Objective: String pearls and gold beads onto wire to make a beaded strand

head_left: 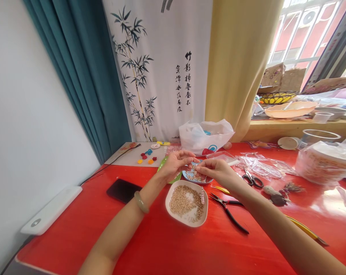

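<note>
Both hands up over the trays, fingers bent, fingertips nearly meeting. My left hand (pixel 181 165) was half curled, thumb near the fingers; my right hand (pixel 214 169) had thumb and forefinger brought close together. Could not tell whether either grasped anything: whatever sat at the fingertips was too small to make out. Directly behind them lay the blue tray (pixel 196 182), beads in it, partly hidden by my fingers. Nearer me, on the red table (pixel 158 244), stood the white dish (pixel 178 219) of gold beads (pixel 180 201). Along its right inner side a short pink bead strand (pixel 202 195) ran lengthwise, long axis pointing away from me. Right of the dish: pliers (pixel 228 211), tips away and leftward, handles spread toward me. Scissors (pixel 252 180) lay farther right; a black phone (pixel 123 190) lay left, beside my left forearm.
</note>
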### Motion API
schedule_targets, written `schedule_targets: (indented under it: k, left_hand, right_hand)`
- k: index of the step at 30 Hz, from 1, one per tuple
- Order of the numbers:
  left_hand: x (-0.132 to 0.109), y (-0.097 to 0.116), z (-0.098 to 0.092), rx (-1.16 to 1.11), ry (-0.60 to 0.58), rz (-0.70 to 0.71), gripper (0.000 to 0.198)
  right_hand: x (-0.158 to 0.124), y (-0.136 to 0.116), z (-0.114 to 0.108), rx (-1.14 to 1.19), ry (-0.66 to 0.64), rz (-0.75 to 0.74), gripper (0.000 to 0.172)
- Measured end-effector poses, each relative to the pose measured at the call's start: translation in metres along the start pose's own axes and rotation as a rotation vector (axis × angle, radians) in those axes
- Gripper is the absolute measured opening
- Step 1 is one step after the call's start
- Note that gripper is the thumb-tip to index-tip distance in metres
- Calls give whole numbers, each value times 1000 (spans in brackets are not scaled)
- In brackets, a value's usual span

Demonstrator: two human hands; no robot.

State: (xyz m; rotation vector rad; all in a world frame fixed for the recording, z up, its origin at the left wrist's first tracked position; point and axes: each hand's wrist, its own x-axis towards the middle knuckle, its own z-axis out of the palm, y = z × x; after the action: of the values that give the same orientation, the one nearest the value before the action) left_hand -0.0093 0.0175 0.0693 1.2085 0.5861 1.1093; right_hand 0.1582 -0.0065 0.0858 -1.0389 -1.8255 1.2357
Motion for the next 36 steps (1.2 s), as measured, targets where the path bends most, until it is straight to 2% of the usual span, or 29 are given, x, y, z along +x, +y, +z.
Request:
schedule_targets:
  k: [18, 26, 30, 36]
  left_hand:
    - [-4, 4, 6, 118, 19, 50, 16]
    - [-6, 7, 7, 161, 51, 62, 14]
    - [-5, 6, 8, 151, 63, 37, 17]
    - [-3, 7, 4, 237, 37, -39, 26]
  right_hand:
    - [0, 1, -7, -61, -4, -42, 21]
    - [1, 4, -4, -83, -11, -9, 17]
    - [0, 1, -3, -85, 16, -56, 17]
    - [-1, -4, -6, -79, 137, -134, 20]
